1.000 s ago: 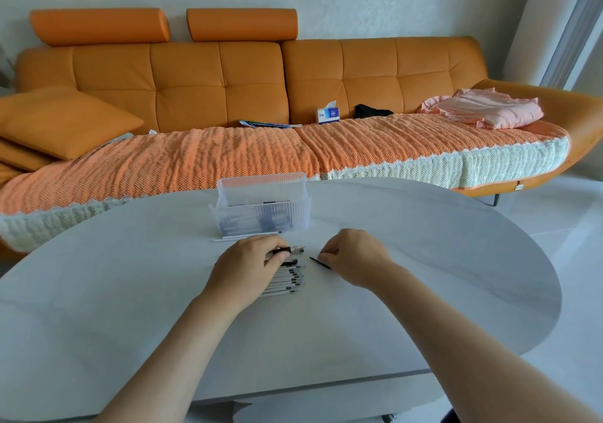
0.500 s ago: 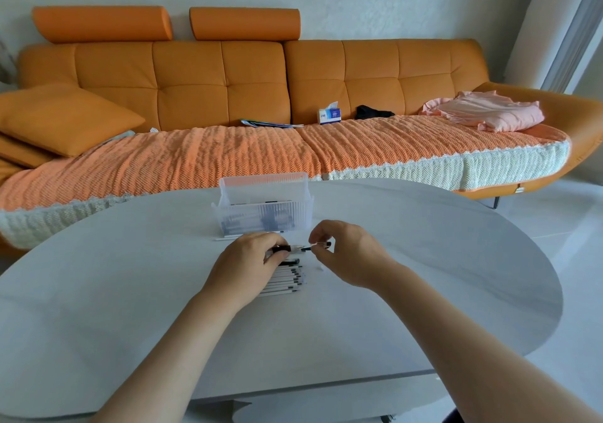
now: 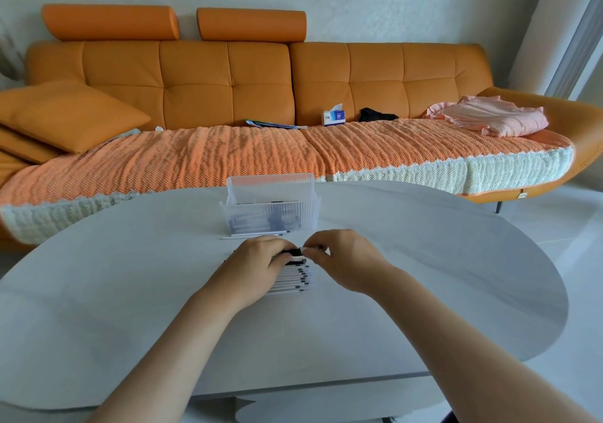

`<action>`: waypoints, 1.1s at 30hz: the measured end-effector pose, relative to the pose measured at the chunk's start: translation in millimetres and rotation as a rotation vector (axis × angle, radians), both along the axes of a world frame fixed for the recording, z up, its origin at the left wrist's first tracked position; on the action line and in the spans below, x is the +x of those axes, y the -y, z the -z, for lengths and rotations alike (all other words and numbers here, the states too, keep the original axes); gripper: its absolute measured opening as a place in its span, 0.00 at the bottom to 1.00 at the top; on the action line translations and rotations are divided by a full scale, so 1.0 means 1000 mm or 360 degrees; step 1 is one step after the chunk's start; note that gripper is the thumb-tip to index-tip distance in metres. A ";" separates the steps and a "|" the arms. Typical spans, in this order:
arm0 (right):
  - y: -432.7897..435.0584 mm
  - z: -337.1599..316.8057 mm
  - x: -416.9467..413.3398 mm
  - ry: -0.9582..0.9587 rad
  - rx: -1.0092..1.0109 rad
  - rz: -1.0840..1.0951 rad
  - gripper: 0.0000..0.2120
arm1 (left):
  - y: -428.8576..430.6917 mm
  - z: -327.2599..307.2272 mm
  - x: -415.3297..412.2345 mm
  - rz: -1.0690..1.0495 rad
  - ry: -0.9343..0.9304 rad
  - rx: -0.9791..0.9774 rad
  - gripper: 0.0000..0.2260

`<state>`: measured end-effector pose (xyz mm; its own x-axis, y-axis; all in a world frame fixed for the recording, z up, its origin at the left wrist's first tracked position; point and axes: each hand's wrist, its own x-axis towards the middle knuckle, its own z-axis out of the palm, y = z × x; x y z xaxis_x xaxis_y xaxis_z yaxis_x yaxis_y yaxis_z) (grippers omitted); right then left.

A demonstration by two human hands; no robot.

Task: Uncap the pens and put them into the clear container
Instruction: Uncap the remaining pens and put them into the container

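Note:
A row of several white pens with black tips lies on the grey table, partly under my left hand. My left hand grips one pen by its dark part, just above the row. My right hand pinches the same pen's right end, so both hands meet over the pile. The clear ribbed container stands behind the hands, with several pens inside. One white pen lies on the table along the container's front wall.
An orange sofa with a knitted orange cover runs behind the table. On it lie a tissue box, a pink garment and cushions. The table's curved edge falls away to the right over a pale floor.
My right hand moved left from the table beside the pile and closed on the end of the pen that my left hand lifted. The two hands now touch the same pen.

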<state>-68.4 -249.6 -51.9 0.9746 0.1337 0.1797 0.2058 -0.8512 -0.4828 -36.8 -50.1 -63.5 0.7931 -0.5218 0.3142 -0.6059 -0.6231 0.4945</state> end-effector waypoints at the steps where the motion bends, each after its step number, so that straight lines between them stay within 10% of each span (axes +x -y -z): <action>1: -0.002 0.000 -0.001 -0.0014 -0.0002 -0.0020 0.10 | -0.002 0.000 0.000 0.0006 0.0001 0.0001 0.08; 13: -0.030 0.000 0.000 -0.0208 0.0301 -0.0104 0.13 | -0.028 -0.008 -0.006 0.0062 0.0124 -0.0052 0.08; 33: -0.050 -0.023 0.053 0.0483 -0.0038 0.0080 0.14 | -0.071 -0.020 0.041 -0.0490 0.0740 -0.0179 0.18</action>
<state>-15.2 -199.9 -29.0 0.8824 0.0942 0.4609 0.2946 -0.8745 -0.3853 4.4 20.8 -43.7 0.6686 -0.2315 0.7067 -0.5742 -0.7646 0.2927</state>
